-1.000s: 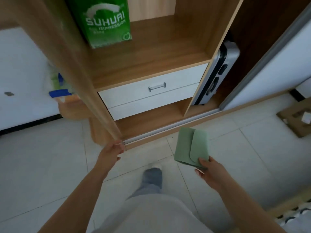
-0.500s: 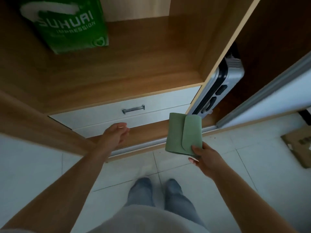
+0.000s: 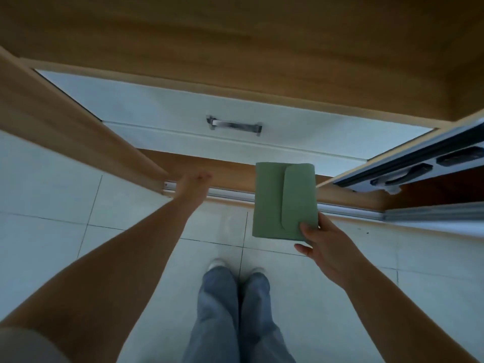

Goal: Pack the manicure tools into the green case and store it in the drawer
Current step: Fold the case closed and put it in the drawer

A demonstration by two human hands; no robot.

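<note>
Wood is all around us here: a wooden shelf sits over the white drawer, and a wooden door edge slants down just left of our left hand. We see one drawer front with one metal handle, and it is closed. The handle is up past our left hand and a bit to its right, not touching it. Our left hand reaches out with its fingers loosely spread, holding nothing. Nothing sits between it and the handle.

Our right hand pinches the bottom right corner of the green case, thumb on top. We see one case, with its flap shut. It sticks up from our grip, in front of the low wooden ledge and the silver floor track. One grey suitcase lies off to the right of the case, inside the closet.

We count two hands, two legs in blue jeans and white floor tiles under us.

Half a second ago the green bag on the shelf showed; now it is out of view. We are closer to the drawer, and both hands have moved nearer to it.
</note>
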